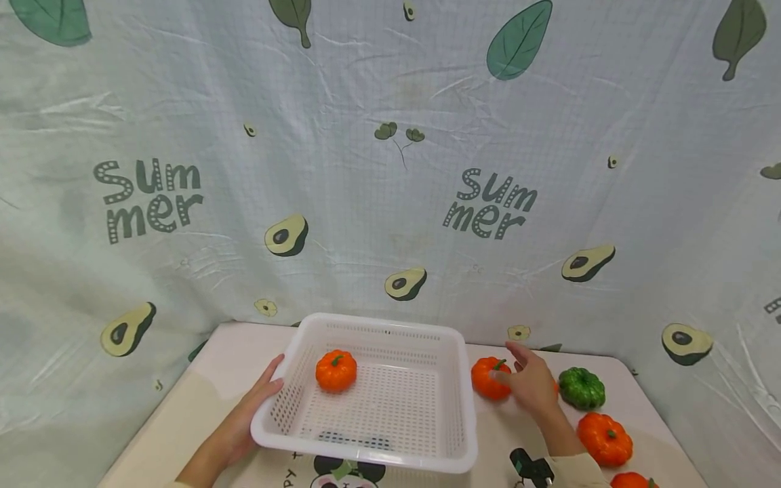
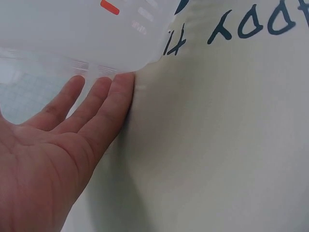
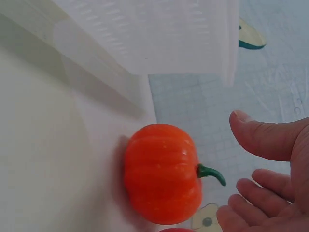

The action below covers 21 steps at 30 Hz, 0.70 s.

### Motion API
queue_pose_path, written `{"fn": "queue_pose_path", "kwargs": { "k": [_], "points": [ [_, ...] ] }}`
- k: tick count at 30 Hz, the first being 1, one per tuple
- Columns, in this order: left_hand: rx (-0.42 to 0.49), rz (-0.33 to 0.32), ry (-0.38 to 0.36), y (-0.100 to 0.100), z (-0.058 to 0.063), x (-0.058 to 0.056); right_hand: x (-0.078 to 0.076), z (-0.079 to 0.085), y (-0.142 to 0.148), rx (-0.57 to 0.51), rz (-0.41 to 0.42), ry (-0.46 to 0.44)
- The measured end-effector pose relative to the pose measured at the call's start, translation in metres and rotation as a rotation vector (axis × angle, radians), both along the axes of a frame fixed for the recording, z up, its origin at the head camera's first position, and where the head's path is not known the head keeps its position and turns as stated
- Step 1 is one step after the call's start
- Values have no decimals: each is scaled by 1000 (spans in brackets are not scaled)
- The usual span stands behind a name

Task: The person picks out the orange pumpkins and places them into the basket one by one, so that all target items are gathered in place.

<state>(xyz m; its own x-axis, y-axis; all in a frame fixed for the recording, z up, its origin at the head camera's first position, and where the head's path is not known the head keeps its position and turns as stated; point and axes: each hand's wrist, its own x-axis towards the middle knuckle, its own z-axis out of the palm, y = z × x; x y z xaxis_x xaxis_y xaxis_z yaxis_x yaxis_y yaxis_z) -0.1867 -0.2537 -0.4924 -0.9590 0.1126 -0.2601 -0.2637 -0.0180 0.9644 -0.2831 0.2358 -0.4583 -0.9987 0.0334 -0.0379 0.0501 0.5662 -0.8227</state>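
Orange pumpkin no. 1 [image 1: 633, 481], part cut off, at lower R edge of tabletop [image 1: 177, 420]; panda print [image 1: 344, 476] nr bottom ctr. Blk device [image 1: 532, 468] on R wrist, by pale sleeve [image 1: 576, 471]. Left hand [image 1: 241, 415] at L side of white plastic basket [image 1: 366, 454]: fingers fairly straight, tips slightly apart, touching it; thumb hidden in L wrist view. Orange pumpkin no. 2 [image 1: 604, 439] on table, R of R forearm.

Orange pumpkin no. 3 [image 1: 336, 371] inside basket, twd its L side, green stem up. Right hand [image 1: 533, 383] is over the table just R of basket, thumb spread well away from other fingers, which lie loosely side by side; pinching nothing. Orange pumpkin no. 4 [image 3: 161, 174] is b/w basket & that hand, a gap to thumb in R wrist view. Green pumpkin [image 1: 582, 388] nr, to hand's R.

Behind all: pale cloth [image 1: 342, 169] w/ avocados, leaves & "summer" lettering.
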Motion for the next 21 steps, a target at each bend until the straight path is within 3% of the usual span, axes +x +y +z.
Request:
{"fn": "queue_pose_path", "kwargs": {
  "k": [7, 13, 21],
  "points": [
    [7, 13, -4, 1, -1, -1, -2, -13, -1, -4, -31, -2],
    [13, -16, -7, 0, -1, -2, -3, -20, -3, 32, -48, 1],
    [8, -10, -21, -1, -1, -2, -5, -30, -10, 98, -40, 46]
  ]
}}
